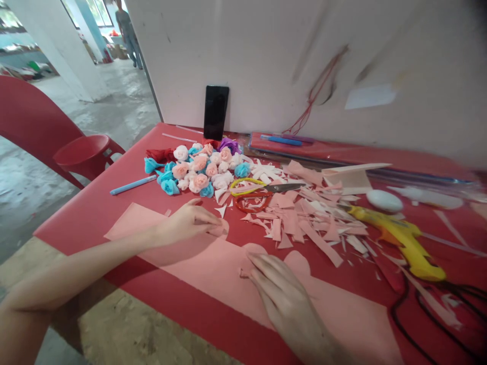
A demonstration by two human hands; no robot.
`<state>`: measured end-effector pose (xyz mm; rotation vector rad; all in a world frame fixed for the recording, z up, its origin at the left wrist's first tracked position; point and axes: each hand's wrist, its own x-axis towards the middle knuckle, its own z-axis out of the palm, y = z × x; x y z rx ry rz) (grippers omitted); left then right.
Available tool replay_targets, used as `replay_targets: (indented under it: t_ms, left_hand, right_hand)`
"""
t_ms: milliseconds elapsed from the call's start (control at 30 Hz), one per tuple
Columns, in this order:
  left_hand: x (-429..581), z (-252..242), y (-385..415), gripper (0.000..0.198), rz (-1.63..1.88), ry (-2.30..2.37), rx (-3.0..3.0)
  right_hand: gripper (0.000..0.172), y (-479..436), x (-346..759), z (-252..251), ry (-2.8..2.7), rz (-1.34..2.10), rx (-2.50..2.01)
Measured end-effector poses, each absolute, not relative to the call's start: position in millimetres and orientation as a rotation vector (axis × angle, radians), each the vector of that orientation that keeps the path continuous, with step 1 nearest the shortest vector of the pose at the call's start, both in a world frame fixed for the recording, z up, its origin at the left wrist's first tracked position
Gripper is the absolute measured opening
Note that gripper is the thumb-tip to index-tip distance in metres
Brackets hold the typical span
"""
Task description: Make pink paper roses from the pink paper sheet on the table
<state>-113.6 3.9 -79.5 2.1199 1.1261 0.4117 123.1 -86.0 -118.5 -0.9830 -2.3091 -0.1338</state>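
A long strip of pink paper [224,274] lies across the near side of the red table. My left hand [186,223] is over its left part, fingers bent down onto a rounded pink paper petal [224,229]. My right hand [283,291] is closed at the middle of the strip, fingers together on another pink petal [254,248]; a small folded edge shows beside its fingertips, and its thumb is hidden. A third rounded pink piece [299,262] lies just beyond the right hand. Scissors [262,190] with yellow and red handles rest among the scraps.
Paper flowers [198,170] in several colours sit at the back left, near a pen [133,184] and an upright phone [216,111]. Pink and white scraps [300,213] cover the middle right. A yellow glue gun [399,238] with a black cord lies right. A red chair [34,121] stands left.
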Motion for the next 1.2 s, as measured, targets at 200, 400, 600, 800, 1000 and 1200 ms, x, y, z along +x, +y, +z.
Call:
replay_targets:
  t_ms: [200, 400, 600, 800, 1000, 1200]
  left_hand:
    - [-112.2, -78.3, 5.3, 0.017, 0.400, 1.112, 2.151]
    - [-114.2, -74.1, 5.4, 0.021, 0.397, 1.113, 2.166]
    - [-115.5, -73.9, 8.8, 0.022, 0.420, 1.097, 2.199]
    - [-115.1, -67.7, 7.0, 0.023, 0.510, 1.164, 2.188]
    - [-112.3, -64.4, 0.9, 0.024, 0.413, 1.107, 2.195]
    - [-111.0, -64.4, 0.5, 0.018, 0.374, 1.059, 2.173]
  right_hand:
    - [0.037, -85.2, 122.8, -116.5, -2.313, -0.131, -0.974]
    - [0.034, -85.6, 122.1, -117.8, -2.306, -0.139, -0.961]
    - [0.035, -85.5, 123.9, -120.2, -2.316, -0.107, -0.966]
    - [0.034, -85.9, 124.5, -121.5, -2.311, -0.120, -0.953]
    - [0.035, -85.6, 124.3, -119.3, -2.330, -0.174, -0.941]
    - [0.035, -84.8, 121.8, -117.3, -2.296, -0.125, -0.948]
